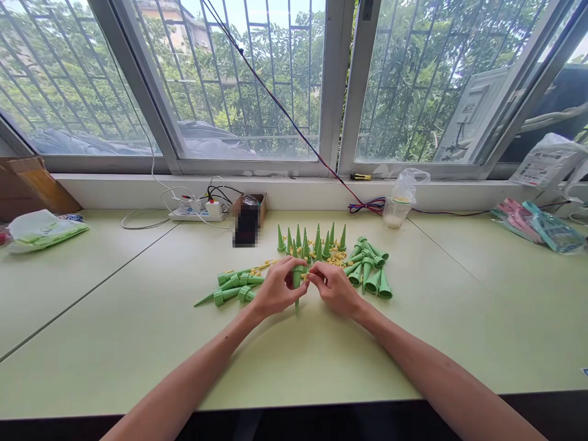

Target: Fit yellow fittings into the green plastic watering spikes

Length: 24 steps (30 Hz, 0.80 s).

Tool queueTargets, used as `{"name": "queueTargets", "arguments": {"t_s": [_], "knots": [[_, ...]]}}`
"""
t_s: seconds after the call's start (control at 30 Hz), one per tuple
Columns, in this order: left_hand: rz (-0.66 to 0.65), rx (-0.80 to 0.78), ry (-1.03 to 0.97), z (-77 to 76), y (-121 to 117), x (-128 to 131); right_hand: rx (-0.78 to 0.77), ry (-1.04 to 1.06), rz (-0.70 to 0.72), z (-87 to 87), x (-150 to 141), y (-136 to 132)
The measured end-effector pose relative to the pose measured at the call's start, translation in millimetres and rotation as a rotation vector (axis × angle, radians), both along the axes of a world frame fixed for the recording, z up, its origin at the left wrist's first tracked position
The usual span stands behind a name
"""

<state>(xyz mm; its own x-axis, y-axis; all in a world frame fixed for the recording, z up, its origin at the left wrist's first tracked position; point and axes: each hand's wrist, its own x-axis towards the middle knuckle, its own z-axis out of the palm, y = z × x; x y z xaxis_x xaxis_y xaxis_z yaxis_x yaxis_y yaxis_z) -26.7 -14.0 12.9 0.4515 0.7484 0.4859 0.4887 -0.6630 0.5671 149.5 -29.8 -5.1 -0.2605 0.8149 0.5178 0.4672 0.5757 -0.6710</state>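
My left hand (275, 286) is closed around a green plastic cone spike (297, 293), whose tip points down toward me. My right hand (334, 286) pinches a small yellow part (307, 277) at the spike's wide top end. Several green spikes (234, 286) lie on their sides to the left of my hands. More lie in a heap (370, 269) to the right. Behind my hands several spikes stand upright (312, 242) among small yellow pieces (337, 258).
The pale green table (114, 318) runs along a window sill. At the back are a power strip (197, 211) with cables, a small box (250, 211), a bagged plastic cup (399, 205), a green packet (41, 229) left, coloured packets (537, 223) right.
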Motion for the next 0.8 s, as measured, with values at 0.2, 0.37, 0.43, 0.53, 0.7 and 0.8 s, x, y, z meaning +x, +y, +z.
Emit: {"name": "queueTargets", "arguments": {"t_s": [0.2,0.37,0.43,0.53,0.7,0.8], "knots": [[-0.006,-0.015,-0.004,-1.9,0.2,-0.3,-0.002,-0.022,-0.01,-0.3,0.7,0.1],[-0.009,-0.02,-0.006,-3.0,0.5,-0.2,-0.008,-0.031,-0.009,0.5,0.9,-0.9],[-0.007,-0.021,-0.007,-3.0,0.4,-0.1,-0.009,-0.038,-0.015,0.6,0.7,-1.2],[-0.007,-0.019,-0.006,-2.9,0.0,0.0,-0.007,-0.046,-0.019,0.4,0.7,-1.0],[-0.011,-0.009,-0.011,-3.0,-0.5,0.3,0.0,-0.054,-0.017,-0.7,1.5,1.0],[-0.009,-0.006,-0.014,-3.0,-0.3,0.5,0.006,-0.043,-0.013,-0.6,1.2,1.1]]}}
